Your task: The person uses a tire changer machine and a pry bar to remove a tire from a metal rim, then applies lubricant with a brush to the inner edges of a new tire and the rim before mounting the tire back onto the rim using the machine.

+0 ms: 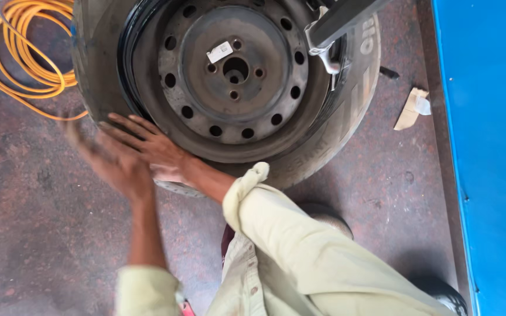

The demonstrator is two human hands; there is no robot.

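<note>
Pressing rubber tyre sidewall, right hand flat (fingers spread); left hand blurred, grip unclear.

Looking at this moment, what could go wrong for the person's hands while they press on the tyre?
1. The right hand lies flat on the tyre beside the steel rim; fingers could perhaps be pinched in the gap there.
2. The left hand is blurred in motion, so it might strike the rim edge.
3. The metal tool arm presses at the far rim; it might slip. The yellow hose coiled on the floor could trip someone.
</note>
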